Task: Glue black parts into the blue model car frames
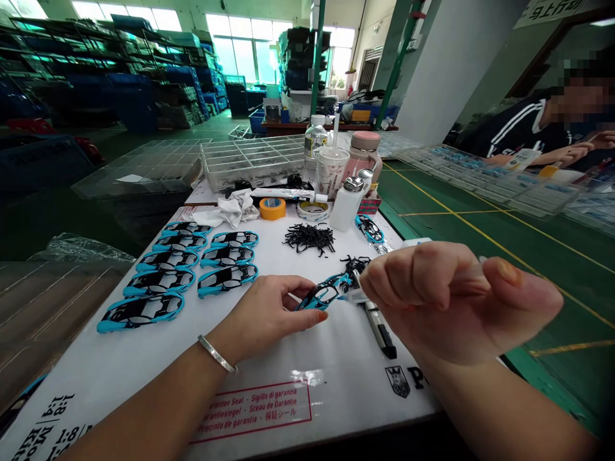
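Observation:
My left hand (269,310) pinches a blue and black toy car body shell (323,294) just above the white table top (144,358). Close to the camera, my right hand (446,298) is curled into a fist around a thin white tool whose tip meets the shell's front end. A black pen-like tool (382,333) lies on the table under my right hand. Several finished blue shells (163,282) lie in two rows to the left.
A heap of small black parts (310,238) lies mid-table, with tape rolls (272,208), a white pump bottle (346,203), a cup, bottles and a clear compartment tray (254,160) behind. Another person sits at the right by trays (480,173).

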`<state>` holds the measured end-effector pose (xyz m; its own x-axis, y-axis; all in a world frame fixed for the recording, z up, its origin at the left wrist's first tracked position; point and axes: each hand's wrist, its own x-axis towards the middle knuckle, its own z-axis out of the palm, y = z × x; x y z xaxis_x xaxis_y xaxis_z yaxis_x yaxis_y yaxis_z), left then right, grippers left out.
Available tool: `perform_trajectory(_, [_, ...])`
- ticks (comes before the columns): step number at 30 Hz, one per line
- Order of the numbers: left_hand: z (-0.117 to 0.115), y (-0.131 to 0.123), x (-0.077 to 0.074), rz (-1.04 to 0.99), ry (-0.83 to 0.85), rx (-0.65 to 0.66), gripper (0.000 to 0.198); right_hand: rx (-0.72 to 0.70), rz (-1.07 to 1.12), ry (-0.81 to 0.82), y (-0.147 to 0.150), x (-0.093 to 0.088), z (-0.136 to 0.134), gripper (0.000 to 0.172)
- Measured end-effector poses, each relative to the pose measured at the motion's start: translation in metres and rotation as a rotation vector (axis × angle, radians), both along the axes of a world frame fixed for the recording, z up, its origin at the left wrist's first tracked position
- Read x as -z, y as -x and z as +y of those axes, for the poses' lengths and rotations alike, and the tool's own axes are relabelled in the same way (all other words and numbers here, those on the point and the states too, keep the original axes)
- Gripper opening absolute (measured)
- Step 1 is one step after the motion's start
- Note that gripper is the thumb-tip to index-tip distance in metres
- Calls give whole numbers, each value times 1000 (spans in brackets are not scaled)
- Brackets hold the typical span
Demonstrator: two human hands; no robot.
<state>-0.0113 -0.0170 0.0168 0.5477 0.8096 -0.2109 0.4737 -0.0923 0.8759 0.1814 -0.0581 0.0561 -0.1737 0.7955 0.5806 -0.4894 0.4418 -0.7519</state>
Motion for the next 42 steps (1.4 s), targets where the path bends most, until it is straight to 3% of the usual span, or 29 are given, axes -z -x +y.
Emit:
perform_trajectory(11, [0,-1,1,3,-7,-1,42,16,24,83,-1,1,-3,48])
perform_trajectory(19, [0,1,4,13,-52,-13,41,-38,-132,45,-2,6,-7,51])
perform_trajectory(22, [1,2,5,25,-68,-21,41,-23,-103,-58,-10,4,-2,49])
perform_trajectory(25, [2,3,7,17,-97,-58,50,59,13,-176,-27,-6,4,50])
perform_trajectory(27, [3,4,10,-4,-139,-100,61,161,114,-138,-40,-14,6,53])
perform_trajectory(29, [2,3,13,-11,-221,-127,61,218,232,-61,-50,-21,8,62])
perform_trajectory(32, [-1,0,16,-1,-464,-92,42,152,333,20,-54,-26,10,72])
perform_trajectory(37, [-11,-4,16,-27,-978,73,32,25,380,32,-38,-20,13,57])
perform_trajectory(42, [-18,-8,15,-4,-1201,124,35,-38,389,86,-28,-18,8,48])
